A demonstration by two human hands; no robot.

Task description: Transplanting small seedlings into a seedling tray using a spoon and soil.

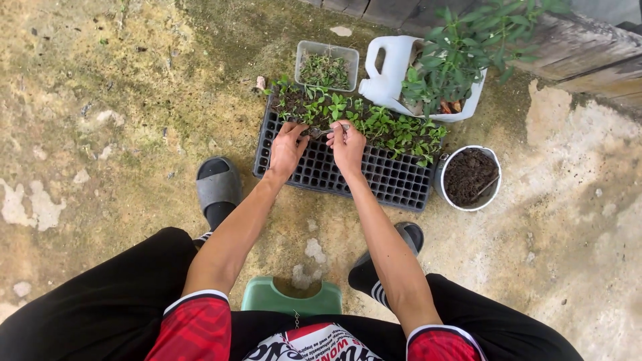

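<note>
The black seedling tray (374, 175) lies flat on the stained concrete ground (120, 100), directly ahead of the seated person. Its far rows carry small green seedlings (381, 127); its near rows show bare cells.

Left hand (286, 150): rests on the tray at the boundary between planted and bare rows. The fingers are bent downward and pinch toward a small thin item (319, 132) held between both hands. The item is too small to identify.

Right hand (348, 146): sits just beside the left hand, over the same tray row. Its fingertips are closed around the other end of the same thin item. The two hands nearly touch at the fingertips.

Surrounding items:
- A clear plastic container (326, 65) with cut green sprigs stands just beyond the tray's far edge.
- A white plastic jug (391, 75), cut open, holds a leafy plant (461, 47) and stands to the right of the container.
- A white round bucket (470, 178) filled with dark soil stands touching the tray's right end. A thin stick-like tool lies in the soil.
- A green plastic stool (291, 297) is visible between the person's knees.
- Both feet wear dark slide sandals (217, 184), placed near the tray's near edge.
- A weathered wooden board (582, 50) runs along the upper right.
</note>
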